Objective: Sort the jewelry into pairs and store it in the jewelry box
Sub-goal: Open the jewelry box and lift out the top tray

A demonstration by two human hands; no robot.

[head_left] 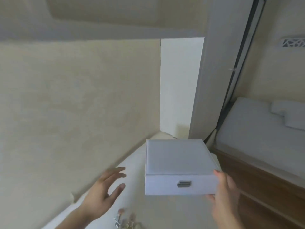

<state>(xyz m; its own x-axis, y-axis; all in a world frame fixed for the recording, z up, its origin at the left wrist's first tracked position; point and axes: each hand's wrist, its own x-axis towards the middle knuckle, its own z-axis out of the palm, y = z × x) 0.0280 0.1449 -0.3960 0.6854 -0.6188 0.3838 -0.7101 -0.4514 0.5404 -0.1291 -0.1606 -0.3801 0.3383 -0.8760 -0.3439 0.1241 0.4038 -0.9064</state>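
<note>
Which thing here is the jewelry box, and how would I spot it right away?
Find the pale surface running along the beige wall, where the person's two hands reach forward. The jewelry box sits on it between the left hand and right hand: a flat, square white box, lid closed, with a small metal clasp on its front.

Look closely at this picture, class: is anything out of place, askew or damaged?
Nothing looks damaged or spilled. The white jewelry box is closed, its clasp facing the person, the right hand at its corner and the left hand apart from it. A small heap of jewelry lies loose nearby, not yet stored.
</note>
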